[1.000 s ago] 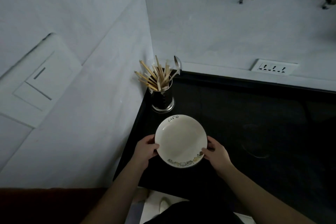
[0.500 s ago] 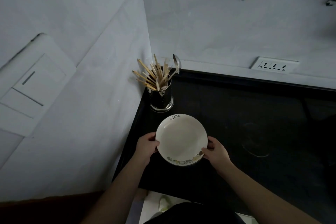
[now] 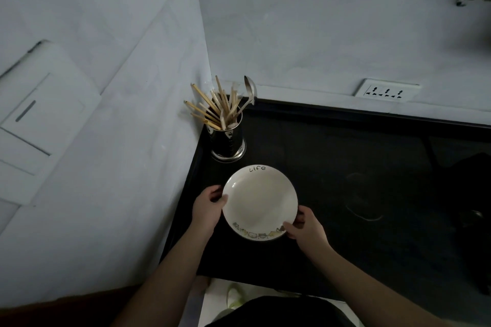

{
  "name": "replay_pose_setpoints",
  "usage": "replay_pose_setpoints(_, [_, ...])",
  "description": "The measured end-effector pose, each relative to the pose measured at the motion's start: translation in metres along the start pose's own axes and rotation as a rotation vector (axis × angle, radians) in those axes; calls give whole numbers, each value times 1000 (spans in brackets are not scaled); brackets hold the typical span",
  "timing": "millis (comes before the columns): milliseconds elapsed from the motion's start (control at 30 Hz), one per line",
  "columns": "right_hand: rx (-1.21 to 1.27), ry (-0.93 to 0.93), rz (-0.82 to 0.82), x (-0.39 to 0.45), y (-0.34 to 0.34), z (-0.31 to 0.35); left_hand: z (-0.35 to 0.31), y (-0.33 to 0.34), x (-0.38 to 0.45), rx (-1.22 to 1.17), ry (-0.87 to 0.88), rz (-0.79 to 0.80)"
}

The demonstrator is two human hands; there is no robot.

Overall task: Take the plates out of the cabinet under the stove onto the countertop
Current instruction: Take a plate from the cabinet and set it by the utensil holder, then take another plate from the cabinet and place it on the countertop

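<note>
A white plate (image 3: 259, 199) with the word "life" on its far rim and small pictures on its near rim is over the left end of the black countertop (image 3: 345, 167). My left hand (image 3: 206, 206) grips its left edge, thumb on the rim. My right hand (image 3: 305, 227) grips its near right edge. Whether the plate rests on the countertop or hangs just above it I cannot tell. The cabinet is out of view.
A steel holder (image 3: 228, 138) with several chopsticks and a ladle stands in the corner just behind the plate. White walls close the left and back. A socket strip (image 3: 386, 91) is on the back wall. A dark stove burner (image 3: 473, 194) is at the right.
The plate and both hands have barely moved; the plate has turned slightly and sits a little further from the holder. Both hands keep their hold.
</note>
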State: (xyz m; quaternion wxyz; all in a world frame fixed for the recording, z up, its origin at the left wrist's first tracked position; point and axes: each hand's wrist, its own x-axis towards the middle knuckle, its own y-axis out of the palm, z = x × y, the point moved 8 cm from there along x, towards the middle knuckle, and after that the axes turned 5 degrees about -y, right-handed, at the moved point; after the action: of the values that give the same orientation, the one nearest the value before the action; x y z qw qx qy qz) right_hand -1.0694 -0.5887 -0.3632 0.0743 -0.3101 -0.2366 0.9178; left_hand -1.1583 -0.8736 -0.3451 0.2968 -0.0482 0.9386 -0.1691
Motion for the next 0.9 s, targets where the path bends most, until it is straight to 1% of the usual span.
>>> replay_pose_setpoints(100, [69, 33, -64, -5, -2, -4, 0, -2, -6, -87, -4, -18])
replay_pose_setpoints(167, [102, 43, -114, -3, -9, -3, 5, -4, -12, -102, -3, -27])
replay_pose_setpoints(267, [118, 40, -149, 4, -16, 3, 16, -3, -20, -97, -3, 15])
replay_pose_setpoints(367, [115, 29, -145, 8, -15, 6, 19, -2, -26, -119, 17, 71])
replay_pose_setpoints(500, [133, 32, -159, 5, -13, 2, 13, -2, -25, -141, 34, 96])
replay_pose_setpoints(600, [141, 46, -161, 4, -13, 0, 14, 0, -23, -154, 7, 103])
replay_pose_setpoints(667, [127, 57, -148, 4, -14, 0, 21, 0, -23, -182, -36, 88])
replay_pose_setpoints(733, [94, 69, -117, 2, -15, -1, 27, -5, -24, -200, -66, 34])
replay_pose_setpoints(800, [80, 82, -104, -4, -19, -4, 28, -11, -29, -202, -65, -13])
replay_pose_setpoints(900, [66, 72, -71, -19, -30, -11, 22, -17, -43, -164, -31, -19])
